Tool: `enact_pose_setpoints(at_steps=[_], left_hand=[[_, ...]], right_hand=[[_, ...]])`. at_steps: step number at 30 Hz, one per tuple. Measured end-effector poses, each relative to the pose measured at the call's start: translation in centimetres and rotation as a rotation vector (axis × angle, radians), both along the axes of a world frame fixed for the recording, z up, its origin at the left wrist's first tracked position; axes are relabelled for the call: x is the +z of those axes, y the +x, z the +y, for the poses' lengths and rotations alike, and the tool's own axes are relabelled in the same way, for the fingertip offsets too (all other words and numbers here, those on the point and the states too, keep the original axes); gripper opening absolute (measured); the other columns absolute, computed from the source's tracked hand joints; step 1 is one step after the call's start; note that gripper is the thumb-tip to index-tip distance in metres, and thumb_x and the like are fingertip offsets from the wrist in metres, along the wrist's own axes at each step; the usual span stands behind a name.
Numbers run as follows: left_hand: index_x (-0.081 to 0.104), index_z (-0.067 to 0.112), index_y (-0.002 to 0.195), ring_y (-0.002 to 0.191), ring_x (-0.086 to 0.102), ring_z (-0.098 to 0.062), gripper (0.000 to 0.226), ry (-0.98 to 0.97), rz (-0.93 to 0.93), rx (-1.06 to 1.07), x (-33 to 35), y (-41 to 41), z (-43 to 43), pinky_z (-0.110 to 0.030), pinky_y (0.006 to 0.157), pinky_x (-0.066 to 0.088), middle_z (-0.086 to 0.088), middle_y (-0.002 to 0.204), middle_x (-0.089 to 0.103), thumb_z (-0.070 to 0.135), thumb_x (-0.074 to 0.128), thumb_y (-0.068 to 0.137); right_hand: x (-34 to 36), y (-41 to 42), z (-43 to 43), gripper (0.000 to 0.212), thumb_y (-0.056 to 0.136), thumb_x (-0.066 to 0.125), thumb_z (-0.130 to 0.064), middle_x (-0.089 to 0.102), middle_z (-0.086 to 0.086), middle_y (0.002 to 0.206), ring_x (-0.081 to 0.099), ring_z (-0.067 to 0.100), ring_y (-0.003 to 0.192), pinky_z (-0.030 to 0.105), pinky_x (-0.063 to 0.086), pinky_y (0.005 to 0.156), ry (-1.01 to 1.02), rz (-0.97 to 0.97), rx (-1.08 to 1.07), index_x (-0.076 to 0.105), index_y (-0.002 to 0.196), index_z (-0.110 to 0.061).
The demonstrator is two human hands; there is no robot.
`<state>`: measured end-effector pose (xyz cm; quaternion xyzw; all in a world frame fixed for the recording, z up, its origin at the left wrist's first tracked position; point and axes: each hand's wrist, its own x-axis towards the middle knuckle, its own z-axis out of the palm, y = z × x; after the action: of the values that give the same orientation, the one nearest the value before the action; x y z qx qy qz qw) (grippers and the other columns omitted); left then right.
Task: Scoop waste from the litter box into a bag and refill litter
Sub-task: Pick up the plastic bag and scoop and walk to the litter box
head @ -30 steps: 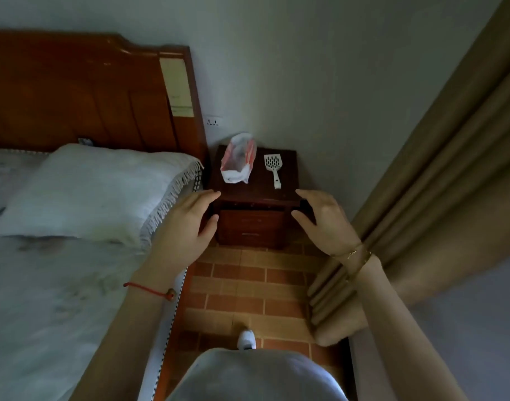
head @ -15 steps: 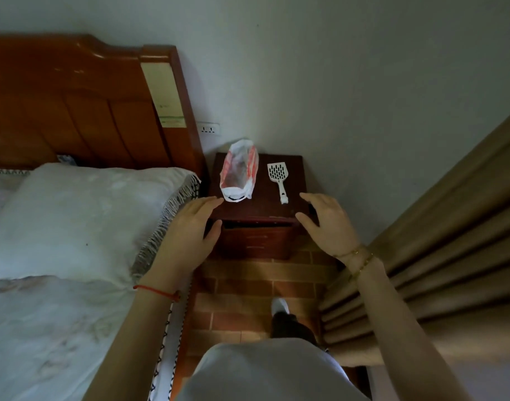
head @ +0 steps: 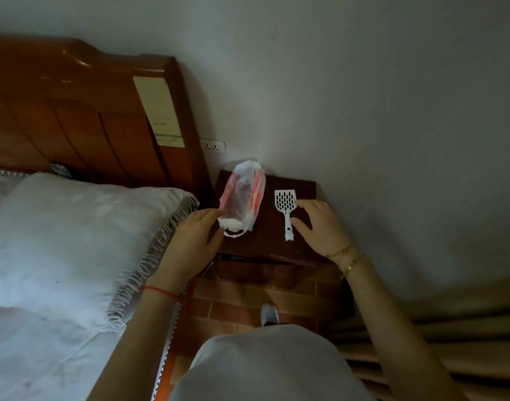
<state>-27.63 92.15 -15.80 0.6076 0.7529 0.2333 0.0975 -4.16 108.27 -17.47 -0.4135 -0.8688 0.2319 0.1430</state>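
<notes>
Red-and-white plastic bag left, white slotted plastic litter scoop right, both on dark wooden nightstand, apart. Left hand at bag's near-left corner. Right hand just right of scoop. White fringed pillow left of nightstand, brown wooden headboard behind pillow.

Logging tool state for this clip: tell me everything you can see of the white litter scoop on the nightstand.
The litter scoop is white, apparently plastic, with a squarish slotted head and a narrow handle ending in a small knob. It lies flat on the dark wooden nightstand, head toward the wall, handle toward the person. The bag lies apart on its left. The right hand is spread beside it, fingertips at its right edge; contact cannot be confirmed.
</notes>
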Motion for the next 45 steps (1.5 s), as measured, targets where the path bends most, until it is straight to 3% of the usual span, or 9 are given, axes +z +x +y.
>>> enact_pose_setpoints(at_steps=[3,11,22,27,33,35,40,43,45], left_hand=[[0.058,0.010,0.132,0.119,0.055,-0.026,0.038,-0.021,-0.003,0.038,-0.5,-0.3,3.4,-0.037,0.097,0.045,-0.008,0.128,0.063,0.017,0.060,0.094],[0.065,0.008,0.125,0.104,0.063,-0.025,0.030,-0.051,-0.149,0.267,-3.0,-1.0,9.9,-0.024,0.084,0.041,-0.010,0.118,0.066,0.014,0.055,0.096],[0.073,0.004,0.105,0.081,0.064,-0.029,0.024,-0.334,-0.432,0.551,-10.5,-3.1,16.5,-0.027,0.071,0.043,-0.017,0.097,0.072,0.008,0.056,0.089],[0.067,0.008,0.069,0.077,0.069,-0.034,0.023,-0.435,-0.723,0.714,-14.8,-3.8,18.4,-0.045,0.077,0.059,-0.018,0.076,0.072,0.014,0.058,0.089],[0.070,-0.005,0.100,0.091,0.069,-0.037,0.045,-0.549,-0.873,0.915,-21.0,-5.0,19.6,-0.044,0.079,0.059,-0.021,0.096,0.073,0.036,0.061,0.082],[0.066,-0.005,0.110,0.092,0.068,-0.035,0.056,-0.566,-0.885,0.942,-22.8,-5.3,19.8,-0.036,0.073,0.056,-0.019,0.106,0.071,0.043,0.062,0.082],[0.053,-0.003,0.129,0.077,0.065,-0.027,0.067,-0.582,-1.005,1.045,-25.9,-5.5,20.6,-0.025,0.041,0.050,-0.021,0.118,0.065,0.048,0.062,0.087],[0.052,0.000,0.129,0.067,0.065,-0.024,0.064,-0.584,-1.057,1.080,-28.0,-5.8,20.9,-0.025,0.040,0.051,-0.021,0.115,0.065,0.048,0.062,0.088],[0.051,0.002,0.130,0.068,0.067,-0.024,0.076,-0.535,-1.071,1.115,-28.9,-6.0,21.1,-0.026,0.045,0.054,-0.019,0.116,0.064,0.055,0.068,0.078]], right_hand=[[-0.2,-1.0,4.1,0.046,0.094,0.055,-0.031,0.054,0.007,0.131,0.045,0.023,0.123,0.035,0.040,0.105,-0.025,-0.009,0.026,0.048,0.135,-0.011],[-2.7,-3.4,12.0,0.039,0.096,0.052,-0.030,0.056,0.007,0.123,0.049,0.024,0.115,0.039,0.045,0.097,-0.089,-0.059,0.042,0.050,0.131,-0.013],[-9.6,-6.3,18.2,0.028,0.095,0.051,-0.026,0.060,0.014,0.110,0.056,0.028,0.101,0.041,0.051,0.083,-0.298,-0.194,-0.102,0.057,0.112,-0.004],[-13.4,-7.5,19.8,0.027,0.095,0.051,-0.026,0.062,0.014,0.106,0.060,0.027,0.094,0.028,0.045,0.070,-0.402,-0.302,-0.125,0.058,0.106,-0.003],[-19.8,-9.2,21.3,0.033,0.095,0.050,-0.030,0.062,0.016,0.112,0.061,0.030,0.098,0.032,0.046,0.071,-0.424,-0.461,-0.122,0.056,0.112,-0.002],[-22.0,-9.8,21.4,0.036,0.095,0.050,-0.032,0.061,0.016,0.113,0.060,0.031,0.101,0.034,0.048,0.075,-0.425,-0.517,-0.149,0.055,0.116,-0.003],[-27.3,-10.0,21.3,0.043,0.093,0.052,-0.037,0.058,0.017,0.120,0.058,0.034,0.108,0.040,0.050,0.085,-0.473,-0.606,-0.231,0.051,0.121,-0.003],[-29.4,-9.9,21.1,0.051,0.092,0.053,-0.040,0.056,0.018,0.122,0.058,0.035,0.108,0.041,0.049,0.086,-0.503,-0.618,-0.267,0.045,0.125,-0.002],[-30.4,-10.1,21.0,0.053,0.091,0.054,-0.039,0.056,0.019,0.121,0.058,0.035,0.107,0.041,0.049,0.085,-0.501,-0.607,-0.288,0.042,0.126,-0.001]])
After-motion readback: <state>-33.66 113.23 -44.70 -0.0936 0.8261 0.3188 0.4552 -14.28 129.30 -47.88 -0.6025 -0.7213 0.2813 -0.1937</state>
